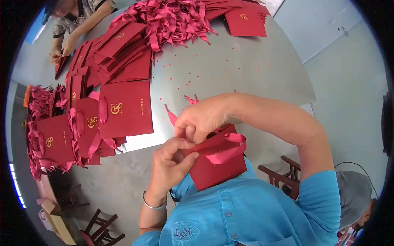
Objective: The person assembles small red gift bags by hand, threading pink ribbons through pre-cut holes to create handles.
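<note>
The bag [219, 166] is held up against the front of the blue shirt [246, 209], near the table [262, 78]. A pink handle [230, 153] loops out over its near face. The left hand [170, 162], with a bangle [154, 203] at its wrist, has the thumb and forefinger clamped on the bag's upper corner. The right hand [201, 119] is bent over the bag's top edge, its fingers curled close together; the tips are partly hidden, so what they grip cannot be told. Pink ribbon ends [171, 115] stick out beside the right hand.

Small red dots [189, 74] are scattered over the bare grey tabletop. At its far side lies a tangled heap of ribbons [174, 20], with flat bags [246, 22] just to its right. More bags lie stacked [123, 49] to its left, overlapping one another. Nearer, bags with pink handles [126, 108] lie in an overlapping group at the left edge, gold letters facing up. Beyond the stack, another person [82, 20] has both hands at a small red piece [60, 67]. Dark wooden chairs [102, 229] stand on the floor, at the lower left and to the right
</note>
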`<move>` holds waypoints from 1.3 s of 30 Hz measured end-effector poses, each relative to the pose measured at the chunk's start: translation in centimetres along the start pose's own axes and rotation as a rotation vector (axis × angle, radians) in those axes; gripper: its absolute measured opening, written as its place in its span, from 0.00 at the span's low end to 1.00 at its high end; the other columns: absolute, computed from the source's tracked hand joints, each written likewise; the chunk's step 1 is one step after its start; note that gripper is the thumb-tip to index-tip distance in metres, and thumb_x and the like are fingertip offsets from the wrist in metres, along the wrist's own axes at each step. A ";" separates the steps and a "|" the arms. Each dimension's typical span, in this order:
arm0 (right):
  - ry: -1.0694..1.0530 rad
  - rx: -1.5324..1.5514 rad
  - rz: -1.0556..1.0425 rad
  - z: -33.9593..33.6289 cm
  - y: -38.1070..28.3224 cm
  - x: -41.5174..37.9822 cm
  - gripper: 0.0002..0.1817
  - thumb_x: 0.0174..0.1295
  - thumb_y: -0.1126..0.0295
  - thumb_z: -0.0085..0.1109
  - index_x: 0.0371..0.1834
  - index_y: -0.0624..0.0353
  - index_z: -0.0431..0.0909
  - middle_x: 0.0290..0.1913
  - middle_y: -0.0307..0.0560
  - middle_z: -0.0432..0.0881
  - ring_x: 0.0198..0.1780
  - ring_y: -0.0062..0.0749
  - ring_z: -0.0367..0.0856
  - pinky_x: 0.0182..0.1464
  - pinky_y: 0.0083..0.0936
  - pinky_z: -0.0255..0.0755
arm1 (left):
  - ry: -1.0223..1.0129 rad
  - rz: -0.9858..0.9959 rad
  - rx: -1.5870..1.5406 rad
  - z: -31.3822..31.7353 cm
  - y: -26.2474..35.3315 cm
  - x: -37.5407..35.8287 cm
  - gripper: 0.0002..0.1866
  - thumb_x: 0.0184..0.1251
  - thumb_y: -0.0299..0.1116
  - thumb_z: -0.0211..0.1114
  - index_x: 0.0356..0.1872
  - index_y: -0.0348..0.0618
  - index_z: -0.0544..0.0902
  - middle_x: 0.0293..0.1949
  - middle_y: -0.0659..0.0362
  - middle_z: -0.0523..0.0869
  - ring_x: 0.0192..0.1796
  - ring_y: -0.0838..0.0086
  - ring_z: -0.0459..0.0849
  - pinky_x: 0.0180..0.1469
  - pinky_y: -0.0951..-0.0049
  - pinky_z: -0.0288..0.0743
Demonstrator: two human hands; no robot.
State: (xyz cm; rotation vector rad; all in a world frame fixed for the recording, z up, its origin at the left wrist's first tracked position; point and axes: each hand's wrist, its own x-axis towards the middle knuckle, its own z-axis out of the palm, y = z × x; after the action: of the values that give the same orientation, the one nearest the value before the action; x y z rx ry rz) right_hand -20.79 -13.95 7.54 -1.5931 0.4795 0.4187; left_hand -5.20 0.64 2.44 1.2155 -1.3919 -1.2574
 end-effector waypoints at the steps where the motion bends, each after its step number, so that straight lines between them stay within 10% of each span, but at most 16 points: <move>1: -0.025 0.048 0.011 0.0 0.0 -0.1 0.25 0.48 0.82 0.57 0.55 0.68 0.74 0.36 0.42 0.85 0.35 0.20 0.78 0.36 0.22 0.69 | -0.007 0.043 -0.035 0.1 -0.2 0.0 0.10 0.57 0.15 0.68 0.40 0.35 0.81 0.34 0.63 0.82 0.23 0.91 0.75 0.22 0.89 0.66; 12: -0.191 0.078 -0.008 -0.7 1.9 1.2 0.27 0.48 0.83 0.60 0.56 0.69 0.71 0.40 0.46 0.86 0.39 0.23 0.81 0.38 0.22 0.72 | -0.009 -0.103 -0.006 0.6 1.0 0.2 0.07 0.56 0.19 0.68 0.36 0.38 0.81 0.22 0.70 0.78 0.21 0.93 0.68 0.22 0.86 0.59; 39: 0.359 -0.174 -0.102 1.8 2.0 0.5 0.13 0.52 0.83 0.58 0.41 0.65 0.72 0.33 0.50 0.85 0.36 0.31 0.84 0.38 0.28 0.75 | -0.015 -0.151 -0.001 -0.1 -1.3 0.6 0.11 0.54 0.14 0.64 0.38 0.35 0.78 0.32 0.65 0.83 0.25 0.94 0.72 0.24 0.90 0.63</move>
State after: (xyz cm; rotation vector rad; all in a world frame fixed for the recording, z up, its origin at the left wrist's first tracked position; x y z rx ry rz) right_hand -21.43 -12.32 5.51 -1.8638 0.6437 0.0969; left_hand -5.02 0.05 1.19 1.3337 -1.3303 -1.3725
